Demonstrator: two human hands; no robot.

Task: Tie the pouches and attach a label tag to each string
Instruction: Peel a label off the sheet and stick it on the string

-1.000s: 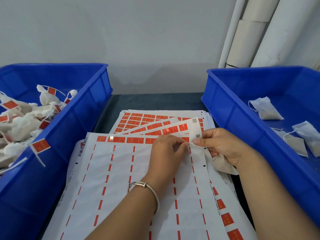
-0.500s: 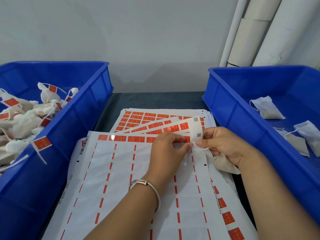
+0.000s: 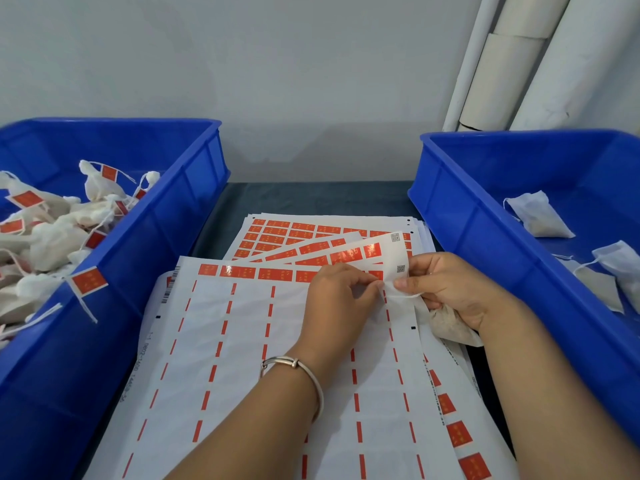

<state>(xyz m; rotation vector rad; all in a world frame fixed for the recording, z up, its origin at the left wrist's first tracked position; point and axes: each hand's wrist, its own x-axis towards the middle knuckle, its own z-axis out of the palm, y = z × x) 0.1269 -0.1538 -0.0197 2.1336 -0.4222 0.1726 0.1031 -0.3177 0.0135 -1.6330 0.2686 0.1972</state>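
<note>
Sheets of red label stickers (image 3: 242, 341) lie fanned on the table between two bins. My left hand (image 3: 337, 303), with a silver bracelet on the wrist, pinches at a red label (image 3: 375, 274) in the top row of the uppermost sheet. My right hand (image 3: 446, 289) pinches the sheet's right edge beside it, and its lower fingers hold a white pouch (image 3: 450, 323) against the palm. The pouch's string is hidden under my fingers.
A blue bin (image 3: 180, 216) on the left holds several tied pouches with red tags (image 3: 88, 280). A blue bin (image 3: 460, 223) on the right holds a few untied pouches (image 3: 538, 216). White pipes (image 3: 512, 60) stand at the back right against the wall.
Both hands stay at the same spot on the sheet. The fingertips have shifted slightly and the sheet's edge has lifted a little.
</note>
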